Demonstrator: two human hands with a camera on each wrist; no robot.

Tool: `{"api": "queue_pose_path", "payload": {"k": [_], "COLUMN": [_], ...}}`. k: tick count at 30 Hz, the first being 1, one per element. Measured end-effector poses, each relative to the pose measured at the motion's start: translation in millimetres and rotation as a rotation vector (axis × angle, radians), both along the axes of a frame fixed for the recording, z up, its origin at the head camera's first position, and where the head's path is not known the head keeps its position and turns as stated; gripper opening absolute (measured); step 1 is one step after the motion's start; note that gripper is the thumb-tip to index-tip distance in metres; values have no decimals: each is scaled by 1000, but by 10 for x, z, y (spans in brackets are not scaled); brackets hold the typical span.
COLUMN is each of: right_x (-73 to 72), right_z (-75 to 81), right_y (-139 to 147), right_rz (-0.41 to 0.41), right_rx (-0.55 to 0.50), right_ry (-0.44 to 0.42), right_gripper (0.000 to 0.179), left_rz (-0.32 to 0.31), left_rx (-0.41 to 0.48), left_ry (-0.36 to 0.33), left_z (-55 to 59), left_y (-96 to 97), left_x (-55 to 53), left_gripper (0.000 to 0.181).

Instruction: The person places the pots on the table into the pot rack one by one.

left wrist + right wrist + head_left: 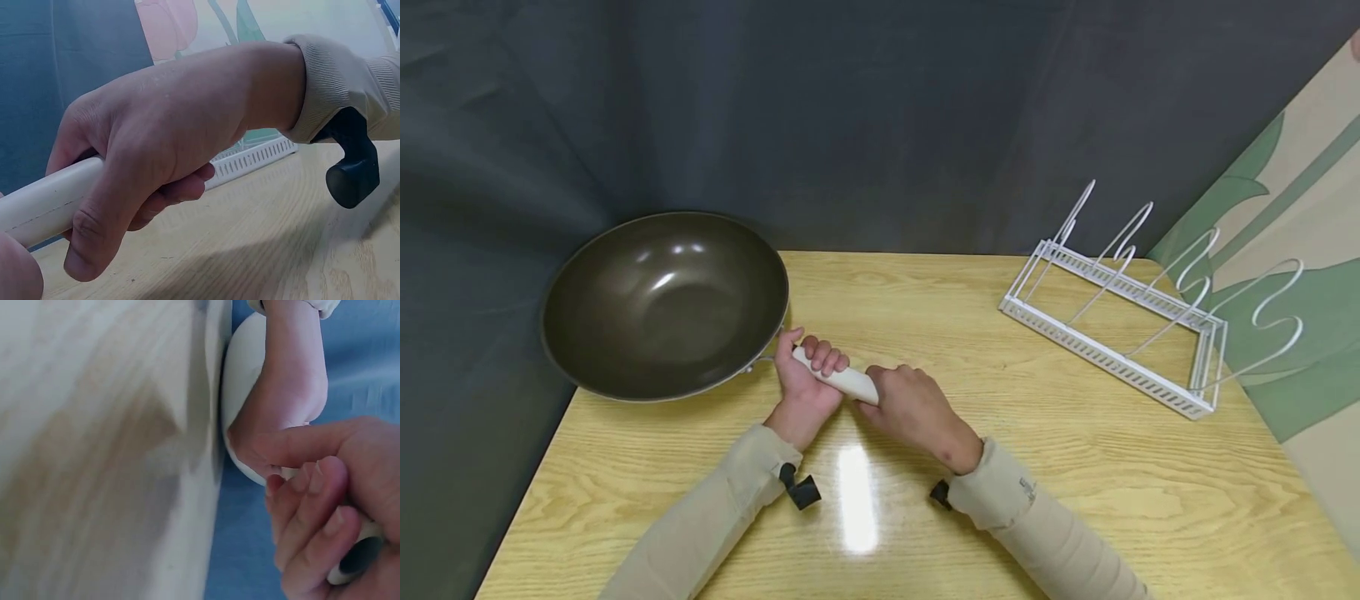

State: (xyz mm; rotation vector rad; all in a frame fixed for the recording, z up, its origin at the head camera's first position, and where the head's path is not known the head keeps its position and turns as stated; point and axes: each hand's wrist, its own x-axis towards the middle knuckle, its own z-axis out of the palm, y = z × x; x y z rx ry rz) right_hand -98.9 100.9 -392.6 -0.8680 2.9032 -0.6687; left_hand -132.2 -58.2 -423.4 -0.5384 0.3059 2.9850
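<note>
A wok [662, 333] with a dark, glossy inside and a white outer wall [244, 369] is at the left of the head view. Its cream handle [857, 386] points right and toward me. My left hand [808, 383] grips the handle close to the wok, fingers curled over the top. Farther back, my right hand [913, 408] holds the handle's end, its thumb along the near side in the left wrist view. In the right wrist view the hollow handle end [356, 559] shows below the curled right fingers [315, 481].
A white wire rack [1097, 346] with several upright loops stands on the wooden table [940, 308] at the back right. Dark cloth [880, 125] hangs behind the table and down its left side. A leaf-patterned cloth [1300, 333] borders the right.
</note>
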Motion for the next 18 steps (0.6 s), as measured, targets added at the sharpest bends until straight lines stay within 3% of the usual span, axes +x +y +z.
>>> {"api": "queue_pose_path", "payload": {"k": [6, 12, 18], "right_x": [16, 8, 53], "right_z": [-88, -168, -229], "right_y": [26, 26, -4], "right_rz": [-2, -24, -40], "right_rx": [-83, -130, -177], "right_ry": [-66, -88, -151], "right_gripper": [15, 13, 14], "left_rz": [20, 13, 9], "left_rx": [-35, -43, -74], "left_ry": [-37, 0, -14], "left_z": [-25, -44, -79], "left_y": [21, 14, -20], "left_x": [18, 5, 21], "left_gripper": [45, 41, 35]}}
